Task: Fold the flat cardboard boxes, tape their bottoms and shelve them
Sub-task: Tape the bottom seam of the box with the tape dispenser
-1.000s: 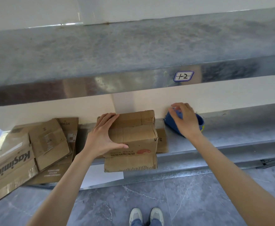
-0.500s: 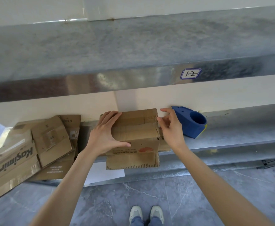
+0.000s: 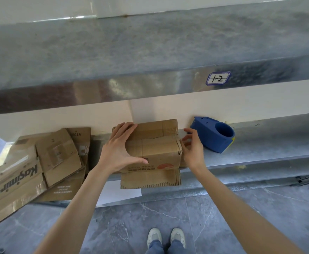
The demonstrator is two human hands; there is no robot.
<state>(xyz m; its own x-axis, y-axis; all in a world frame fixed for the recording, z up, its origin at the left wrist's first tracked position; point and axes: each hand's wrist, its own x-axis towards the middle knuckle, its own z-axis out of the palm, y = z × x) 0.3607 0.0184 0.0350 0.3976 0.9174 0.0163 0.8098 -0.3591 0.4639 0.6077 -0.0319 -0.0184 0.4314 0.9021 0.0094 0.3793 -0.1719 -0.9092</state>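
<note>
Since a second ago the right hand (image 3: 192, 151) has left the blue tape dispenser (image 3: 214, 136) and come across to the right-hand end of the cardboard box (image 3: 155, 149), while the left hand (image 3: 117, 153) has stayed where it was on the box. The camera has barely shifted.

The box sits on the lower metal shelf (image 3: 260, 145), its back against the pale wall, and its front flap (image 3: 150, 178) hangs down over the shelf's edge. The two top flaps are folded in and meet along a seam across the middle. The left hand lies open on the box's left end, fingers straight and spread over the top, thumb stretched along the front face. The right hand's fingers are bent at the box's upper right corner, thumb tip at the edge. I cannot tell whether they pinch anything there or only touch the cardboard.

Just to the right of that hand, the tape dispenser rests free on the shelf, close to the wall. To the left of the box, a stack of flat cardboard (image 3: 40, 162) leans over the shelf, slanting down towards the floor. A white sheet (image 3: 118, 195) shows under the shelf's edge below the box.

Above, the upper shelf (image 3: 150, 48) carries a small label (image 3: 217, 78) reading "1-2" on its shiny front edge. Below are the grey marbled floor (image 3: 223, 226) and the person's pale shoes (image 3: 165, 235).
</note>
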